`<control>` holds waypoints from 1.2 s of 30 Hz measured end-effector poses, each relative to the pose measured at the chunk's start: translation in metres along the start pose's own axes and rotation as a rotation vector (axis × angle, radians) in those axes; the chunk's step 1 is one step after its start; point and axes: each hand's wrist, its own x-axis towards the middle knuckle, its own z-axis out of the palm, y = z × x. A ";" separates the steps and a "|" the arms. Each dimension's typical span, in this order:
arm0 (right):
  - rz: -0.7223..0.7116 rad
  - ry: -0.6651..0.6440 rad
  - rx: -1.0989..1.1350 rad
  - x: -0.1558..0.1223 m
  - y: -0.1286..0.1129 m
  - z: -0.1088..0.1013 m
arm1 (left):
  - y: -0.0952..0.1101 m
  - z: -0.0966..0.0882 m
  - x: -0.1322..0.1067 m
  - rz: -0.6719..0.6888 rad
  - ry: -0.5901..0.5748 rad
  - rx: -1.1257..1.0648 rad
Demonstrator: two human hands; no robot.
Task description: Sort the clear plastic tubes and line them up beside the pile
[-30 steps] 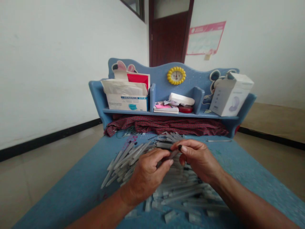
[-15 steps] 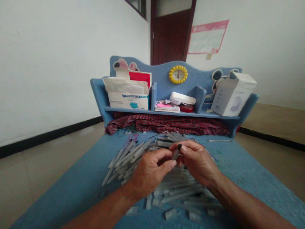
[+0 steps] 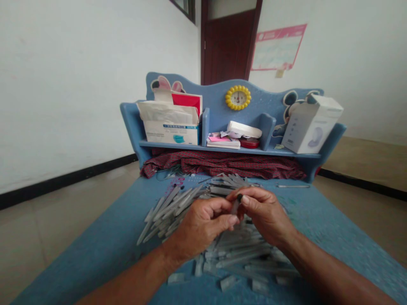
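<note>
Black at its end, a small rounded tip (image 3: 239, 197) shows in the head view between the thumb and fingers of the right hand (image 3: 265, 214), whose grip is narrowed to a pinch on it. Just below, a short, pale, translucent plastic piece (image 3: 235, 206) reaches toward the left hand (image 3: 203, 224); that grip is nearly closed too, thumb and forefinger seeming to hold the piece, though the fingers hide much of it. Both hands hold it above the blue tabletop (image 3: 104, 237), over a loose heap of slim, grey-white translucent plastic barrels (image 3: 241, 256).

With so little surface under the fingertips, a slip looks the likeliest fault: uneven pressure or a twist could shoot the tip out, and among so many similar parts it would be hard to find. Low wrists might knock the long, pale barrels fanned out at the left (image 3: 173, 212), which lie crossed and could roll. The stubby, pale rectangular pieces (image 3: 228, 282) near the front could be scattered by a dragging forearm.
</note>
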 end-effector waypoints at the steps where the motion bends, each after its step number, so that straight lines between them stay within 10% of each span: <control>1: 0.008 0.005 0.005 0.000 0.001 0.001 | 0.000 0.000 0.000 -0.003 -0.002 -0.005; 8: -0.076 -0.056 -0.391 0.000 -0.014 -0.009 | -0.002 0.000 0.000 0.039 0.000 0.100; 17: -0.303 -0.500 -1.215 -0.003 -0.063 -0.019 | -0.003 0.000 -0.003 0.248 -0.050 0.506; 24: -0.110 -0.546 -1.133 -0.002 -0.053 -0.024 | -0.008 0.001 -0.002 0.623 0.034 0.806; 36: -0.146 -0.394 -1.099 -0.002 -0.044 -0.025 | -0.011 -0.002 -0.002 0.626 0.120 0.927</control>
